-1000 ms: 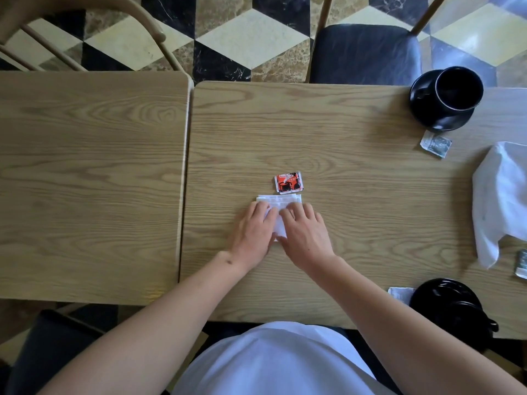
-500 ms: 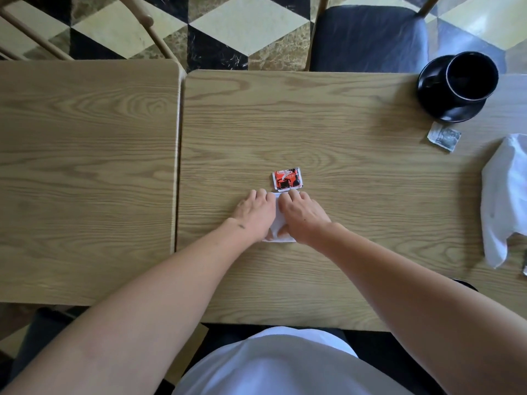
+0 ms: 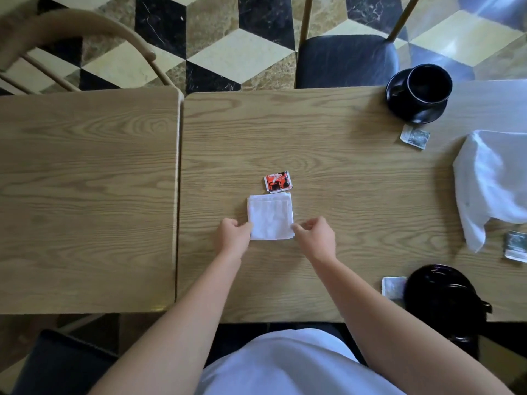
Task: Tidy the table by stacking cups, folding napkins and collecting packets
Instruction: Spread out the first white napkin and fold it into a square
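A small folded white napkin (image 3: 270, 216) lies flat in the middle of the right-hand wooden table (image 3: 342, 166). My left hand (image 3: 234, 236) is curled against its lower left corner, and my right hand (image 3: 315, 238) pinches its lower right corner. A red and black packet (image 3: 278, 181) touches the napkin's far edge. A black cup on a saucer (image 3: 427, 86) stands at the far right. A second black cup (image 3: 445, 297) sits at the near right edge. An unfolded white napkin (image 3: 496, 181) lies crumpled on the right.
Grey packets lie near the far cup (image 3: 415, 137), at the right edge (image 3: 516, 246) and beside the near cup (image 3: 393, 286). A second wooden table (image 3: 85, 195) adjoins on the left. A dark cushioned chair (image 3: 345, 59) and a wooden chair (image 3: 85, 32) stand beyond.
My hands, which lay flat over the napkin, have slid back to its near corners. The folded napkin now shows as a neat square.
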